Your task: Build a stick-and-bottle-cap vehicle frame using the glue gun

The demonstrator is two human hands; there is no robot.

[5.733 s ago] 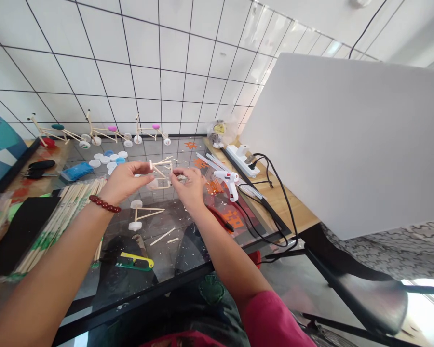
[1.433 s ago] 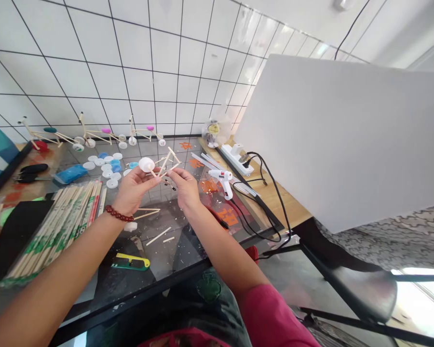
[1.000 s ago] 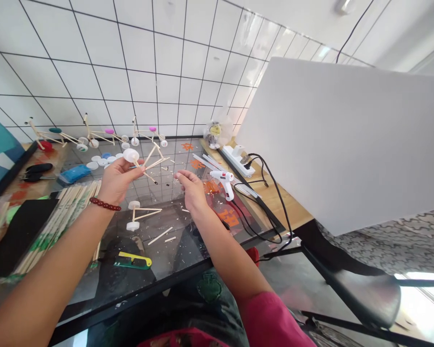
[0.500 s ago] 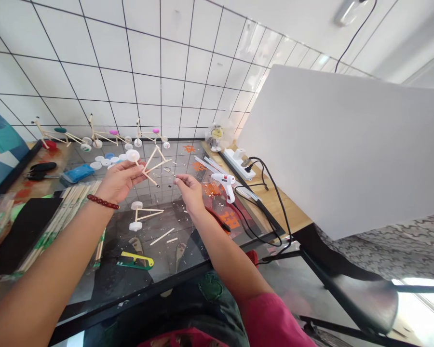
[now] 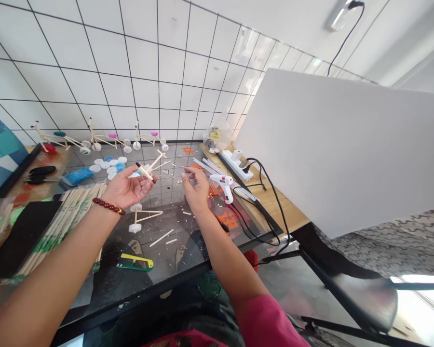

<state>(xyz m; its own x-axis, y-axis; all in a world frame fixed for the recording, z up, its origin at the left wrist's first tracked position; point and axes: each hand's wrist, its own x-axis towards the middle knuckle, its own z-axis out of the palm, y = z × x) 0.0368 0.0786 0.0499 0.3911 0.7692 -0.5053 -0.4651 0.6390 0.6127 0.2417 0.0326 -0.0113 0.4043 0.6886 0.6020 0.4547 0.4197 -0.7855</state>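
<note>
Thumb and fingers of my left hand (image 5: 129, 187) grip a small bicycle frame of wooden sticks (image 5: 152, 166). Its short crossbar has a dark tip at each end and points toward me. Part of the frame is hidden by my fingers. To the right, my right hand (image 5: 197, 189) is apart from the frame, its thumb and fingers loosely curved with a gap between them and nothing visible in it. Below the left hand, a stick triangle with two white wheels (image 5: 146, 215) lies on the dark glossy tabletop (image 5: 123, 243).
Finished stick bicycles (image 5: 150, 137) line the wall. White and blue bottle caps (image 5: 110, 164) lie before them. A white glue gun (image 5: 222, 185), its cord and a power strip (image 5: 237, 164) are at right. A yellow-green utility knife (image 5: 135, 261) lies near the front; bundled sticks (image 5: 67, 217) at left.
The stick frame has been turned in my left hand, so its crossbar faces me with both dark tips showing. My right hand has moved slightly right, and its pinch has loosened.
</note>
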